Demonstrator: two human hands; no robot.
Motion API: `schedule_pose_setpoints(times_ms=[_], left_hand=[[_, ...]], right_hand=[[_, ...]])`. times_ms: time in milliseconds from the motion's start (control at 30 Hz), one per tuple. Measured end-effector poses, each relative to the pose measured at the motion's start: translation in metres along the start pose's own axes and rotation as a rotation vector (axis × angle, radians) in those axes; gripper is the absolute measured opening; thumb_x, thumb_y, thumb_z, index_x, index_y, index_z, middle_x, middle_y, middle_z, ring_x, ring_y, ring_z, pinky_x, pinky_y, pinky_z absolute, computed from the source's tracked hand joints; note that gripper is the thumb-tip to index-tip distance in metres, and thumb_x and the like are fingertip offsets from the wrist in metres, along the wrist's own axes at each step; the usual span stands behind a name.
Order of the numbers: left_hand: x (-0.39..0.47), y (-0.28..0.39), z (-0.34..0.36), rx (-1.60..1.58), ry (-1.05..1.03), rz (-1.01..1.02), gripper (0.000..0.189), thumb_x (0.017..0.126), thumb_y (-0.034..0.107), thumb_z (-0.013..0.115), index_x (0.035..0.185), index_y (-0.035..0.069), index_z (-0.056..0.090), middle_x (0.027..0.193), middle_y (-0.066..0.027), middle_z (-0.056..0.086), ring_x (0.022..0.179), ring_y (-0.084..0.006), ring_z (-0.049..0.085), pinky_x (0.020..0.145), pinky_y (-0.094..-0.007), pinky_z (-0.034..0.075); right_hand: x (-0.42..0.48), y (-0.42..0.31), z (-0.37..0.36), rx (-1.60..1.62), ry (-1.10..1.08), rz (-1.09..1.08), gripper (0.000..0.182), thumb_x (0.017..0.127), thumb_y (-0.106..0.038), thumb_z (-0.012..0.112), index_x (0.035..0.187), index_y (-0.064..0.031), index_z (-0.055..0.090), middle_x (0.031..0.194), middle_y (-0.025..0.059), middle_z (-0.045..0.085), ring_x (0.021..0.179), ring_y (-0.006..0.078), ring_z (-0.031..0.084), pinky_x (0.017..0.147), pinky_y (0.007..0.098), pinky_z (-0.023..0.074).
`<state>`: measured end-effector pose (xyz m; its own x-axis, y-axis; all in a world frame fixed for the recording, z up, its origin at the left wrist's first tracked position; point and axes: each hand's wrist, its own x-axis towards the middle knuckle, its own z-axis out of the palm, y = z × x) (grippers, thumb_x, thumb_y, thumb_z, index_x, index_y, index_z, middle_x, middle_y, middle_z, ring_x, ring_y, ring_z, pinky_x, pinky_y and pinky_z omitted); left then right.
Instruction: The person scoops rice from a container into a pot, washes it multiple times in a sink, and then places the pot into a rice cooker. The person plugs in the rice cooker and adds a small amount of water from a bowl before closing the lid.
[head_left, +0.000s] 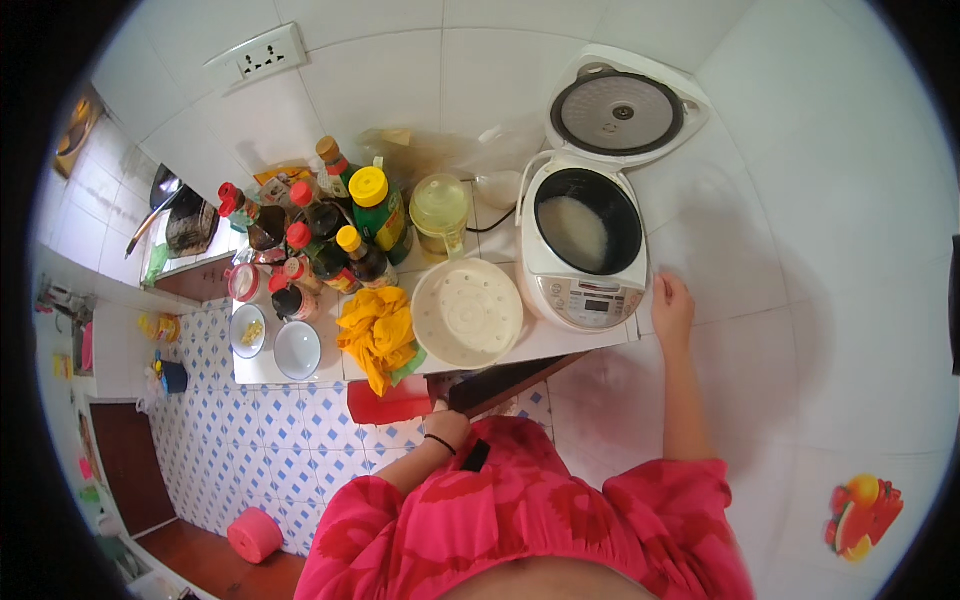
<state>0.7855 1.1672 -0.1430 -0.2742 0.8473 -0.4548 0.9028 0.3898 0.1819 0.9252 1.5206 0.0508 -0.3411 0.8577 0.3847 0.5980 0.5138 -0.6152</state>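
A white rice cooker (531, 247) stands on the counter with its lid (622, 112) raised. Inside its dark inner pot (551, 191) lies white rice, apparently in cloudy water. My right hand (673, 296) is just right of the cooker's front panel (596, 304), fingers curled, with nothing visible in it. Below the counter's front edge, my left hand (450, 426) is at an open dark drawer or compartment (510, 384), beside a red panel or container (390, 401). Its fingertips are partly hidden, so its grip cannot be made out. A cream perforated steamer basket (467, 313) sits left of the cooker.
Several sauce bottles (322, 255) crowd the counter's left, near an oil jug (439, 210). Orange cloth or plastic (375, 330) overhangs the front edge. Two small bowls (298, 351) stand at left, one holding chopped yellowish food. A tiled wall (750, 360) bounds the right.
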Motion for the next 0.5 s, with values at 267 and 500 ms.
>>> schedule_pose_setpoints(times_ms=[267,500], left_hand=[[0.02,-0.011,0.005,-0.1,0.237,-0.24,0.029,0.079,0.028,0.044,0.064,0.011,0.062,0.057,-0.0084,0.059,0.053,-0.0251,0.059,0.042,-0.0377,0.044],[0.043,0.006,0.033,-0.429,0.525,-0.617,0.034,0.08,0.036,0.046,0.068,0.008,0.061,0.057,-0.0148,0.057,0.052,-0.0319,0.056,0.047,-0.043,0.044]], right_hand=[[0.098,-0.008,0.094,-0.232,-0.713,-0.445,0.025,0.076,-0.008,0.046,0.097,-0.0008,0.058,0.098,0.0175,0.056,0.093,0.0316,0.052,0.081,0.0364,0.0417],[0.121,0.001,0.179,-0.314,-0.81,-0.45,0.035,0.073,-0.01,0.045,0.107,-0.0031,0.051,0.119,0.0199,0.041,0.105,0.0361,0.044,0.09,0.0382,0.0368]])
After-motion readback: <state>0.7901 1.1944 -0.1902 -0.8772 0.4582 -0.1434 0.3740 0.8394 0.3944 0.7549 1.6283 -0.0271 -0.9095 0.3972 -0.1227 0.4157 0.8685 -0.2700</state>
